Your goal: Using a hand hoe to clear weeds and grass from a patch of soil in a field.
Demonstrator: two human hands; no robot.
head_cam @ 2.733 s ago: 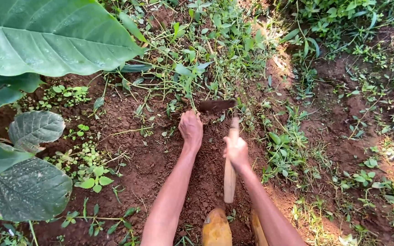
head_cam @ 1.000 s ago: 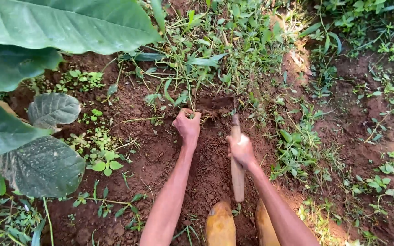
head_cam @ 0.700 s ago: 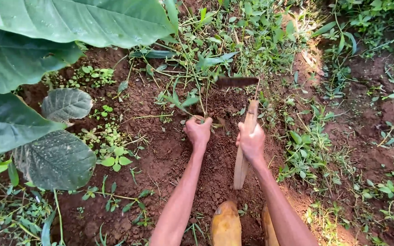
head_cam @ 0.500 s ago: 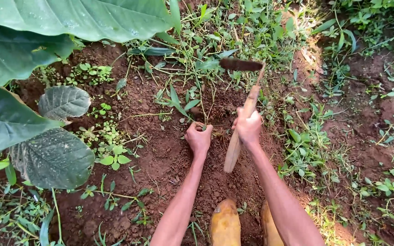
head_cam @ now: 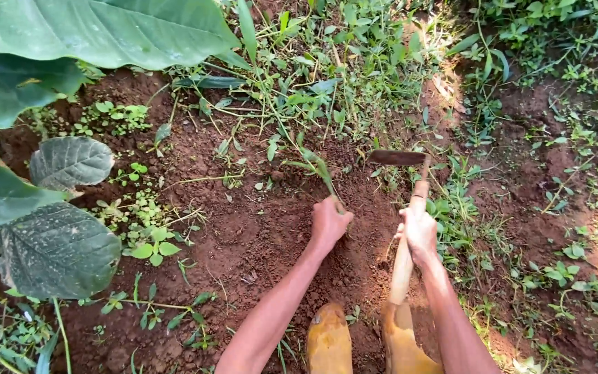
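ground: bare red-brown soil (head_cam: 243, 235) | left: broad green leaves (head_cam: 91, 31) | top, right: low weeds (head_cam: 354, 76) | light: daylight

Bare forearms, mud-caked yellowish boots (head_cam: 329, 341)

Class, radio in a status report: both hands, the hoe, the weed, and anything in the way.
Left hand gripping grass weed at its base. Right hand holding hoe by wooden handle, blade raised above soil. Big leaves off to left, not blocking.
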